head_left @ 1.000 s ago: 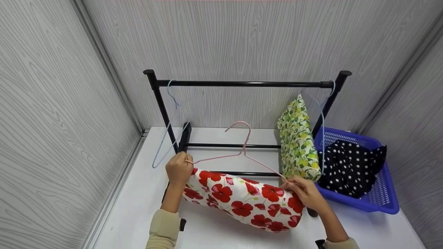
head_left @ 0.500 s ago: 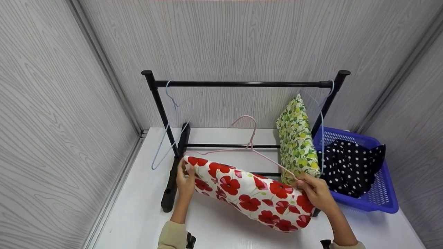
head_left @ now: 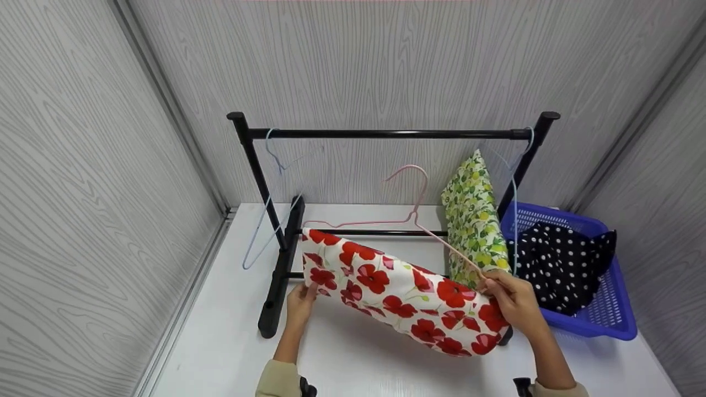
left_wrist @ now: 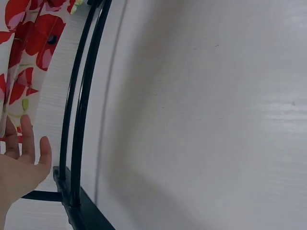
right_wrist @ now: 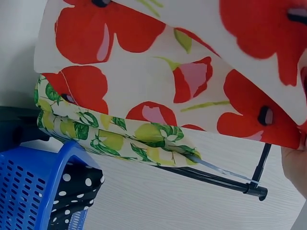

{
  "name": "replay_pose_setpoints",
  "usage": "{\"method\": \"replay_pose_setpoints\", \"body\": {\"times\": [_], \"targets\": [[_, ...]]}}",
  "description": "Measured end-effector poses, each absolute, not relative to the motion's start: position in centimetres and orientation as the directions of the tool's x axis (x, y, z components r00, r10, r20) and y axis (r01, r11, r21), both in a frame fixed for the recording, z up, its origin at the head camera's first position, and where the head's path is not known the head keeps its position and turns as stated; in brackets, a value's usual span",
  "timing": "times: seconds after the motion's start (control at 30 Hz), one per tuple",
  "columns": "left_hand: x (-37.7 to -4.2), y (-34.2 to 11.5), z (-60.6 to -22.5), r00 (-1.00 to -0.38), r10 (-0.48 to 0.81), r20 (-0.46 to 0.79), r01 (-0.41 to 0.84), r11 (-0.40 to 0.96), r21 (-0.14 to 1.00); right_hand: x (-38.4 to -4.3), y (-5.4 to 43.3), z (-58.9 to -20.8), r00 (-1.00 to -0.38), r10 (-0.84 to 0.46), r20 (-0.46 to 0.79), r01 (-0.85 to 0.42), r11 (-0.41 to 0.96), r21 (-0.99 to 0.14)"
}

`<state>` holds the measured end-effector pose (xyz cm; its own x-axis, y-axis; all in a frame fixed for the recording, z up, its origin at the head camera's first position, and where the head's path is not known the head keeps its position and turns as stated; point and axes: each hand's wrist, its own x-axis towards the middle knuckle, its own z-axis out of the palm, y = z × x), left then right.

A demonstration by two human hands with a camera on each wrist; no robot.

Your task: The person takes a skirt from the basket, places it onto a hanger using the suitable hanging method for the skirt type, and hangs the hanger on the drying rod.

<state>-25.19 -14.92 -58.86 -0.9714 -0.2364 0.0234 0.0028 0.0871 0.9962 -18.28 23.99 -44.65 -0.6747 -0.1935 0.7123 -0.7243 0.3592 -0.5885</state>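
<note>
A white cloth printed with red poppies [head_left: 397, 298] is stretched at a slant between both hands, below a pink hanger [head_left: 415, 214]. My right hand [head_left: 513, 298] pinches the right end of the hanger together with the cloth's upper right edge. At the lower left corner of the cloth, my left hand [head_left: 300, 302] pinches the edge, thumb in front. The hanger's left arm lies free above the cloth's upper left corner. In the left wrist view, the other fingers of the left hand [left_wrist: 21, 167] are extended near the hem. Cloth hides much of the right hand [right_wrist: 295, 167] in its wrist view.
A black clothes rack [head_left: 386, 134] stands behind the hands. A light blue hanger [head_left: 259, 231] hangs at its left end, and lemon-print fabric [head_left: 474, 220] hangs on another at the right. Beside it, a blue basket [head_left: 620, 309] holds black polka-dot fabric [head_left: 560, 270].
The left hand has let go of the hanger's left end and moved down to the cloth's lower left corner. Hanger and cloth have shifted right and up with the right hand.
</note>
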Motion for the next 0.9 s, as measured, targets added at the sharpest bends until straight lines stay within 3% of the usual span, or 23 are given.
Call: {"method": "replay_pose_setpoints", "body": {"times": [0.2, 0.37, 0.6, 0.73, 0.9], "targets": [[-25.8, -15.2, -59.7, -0.961, -0.277, 0.016, 0.021, -0.014, 1.0, -18.4, 23.7, -44.7, -0.647, -0.165, 0.744, -0.736, 0.389, -0.554], [-25.9, -14.8, -59.9, -0.948, -0.319, -0.001, -0.004, 0.011, 1.0, -18.5, 23.2, -44.9, -0.625, -0.182, 0.759, -0.75, 0.41, -0.519], [-26.1, -15.0, -59.8, -0.932, -0.363, -0.007, -0.033, 0.067, 0.997, -19.1, 23.7, -47.2, -0.688, -0.136, 0.713, -0.678, 0.471, -0.564], [-26.1, -15.9, -60.4, -0.906, -0.408, 0.118, 0.049, 0.175, 0.983, -18.9, 23.5, -47.8, -0.734, -0.086, 0.674, -0.613, 0.512, -0.601], [-25.7, -17.7, -61.2, -0.855, -0.43, 0.29, 0.071, 0.457, 0.887, -18.9, 23.2, -48.1, -0.766, -0.02, 0.642, -0.542, 0.558, -0.629]]}}
